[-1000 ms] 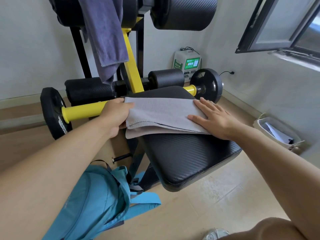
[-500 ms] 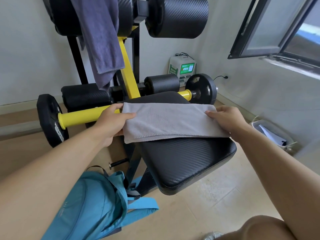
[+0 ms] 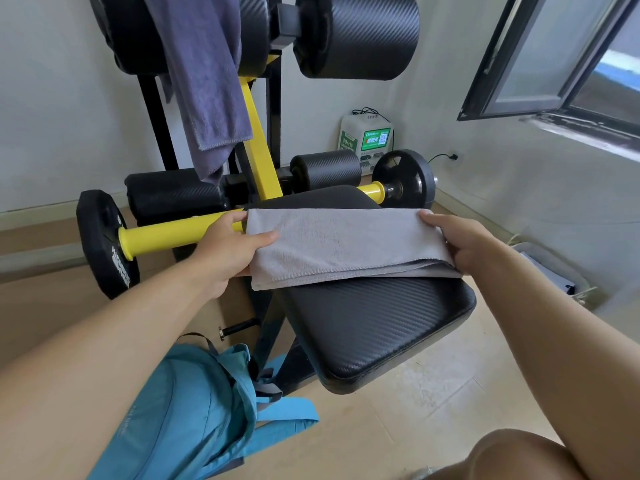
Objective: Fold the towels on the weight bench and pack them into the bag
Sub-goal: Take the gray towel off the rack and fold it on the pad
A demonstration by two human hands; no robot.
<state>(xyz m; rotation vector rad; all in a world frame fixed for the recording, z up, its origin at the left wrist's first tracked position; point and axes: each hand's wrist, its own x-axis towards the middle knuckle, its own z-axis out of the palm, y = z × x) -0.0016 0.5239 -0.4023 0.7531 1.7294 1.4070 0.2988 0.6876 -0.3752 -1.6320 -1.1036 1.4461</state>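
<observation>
Knee (image 3: 519, 455) at the bottom right edge, bare, over the tan floor (image 3: 398, 427). Beside it on the left, a blue bag (image 3: 180, 410) lies on the floor against the foot of the frame, its straps spread toward the right.

Above the bag, the black padded surface (image 3: 374, 323) juts toward the camera, its near half bare. Across its far half lies a grey towel (image 3: 343, 244), folded into a long band with layered edges showing along the near side; its left end overhangs the pad's edge.

Left hand (image 3: 225, 251) grips the towel's left end, thumb on top and fingers (image 3: 242, 271) curled under the cloth. Right hand (image 3: 464, 244) is closed on the right end, thumb along the top edge and the other fingers tucked beneath the fold.

Just behind the left hand a yellow bar (image 3: 162, 233) runs out to a black plate (image 3: 104, 244); a second plate (image 3: 405, 181) sits at the bar's right end. Farther back, black foam rollers (image 3: 325, 171) flank a yellow post (image 3: 259, 168).

Higher up, a dark blue-grey towel (image 3: 207, 81) hangs unfolded over the upper rollers (image 3: 356, 36). Against the back wall stands a white box (image 3: 363, 140) with a green label and cables. At the right wall sits a basket (image 3: 554, 271), partly hidden by the right forearm, below an open window (image 3: 554, 57).
</observation>
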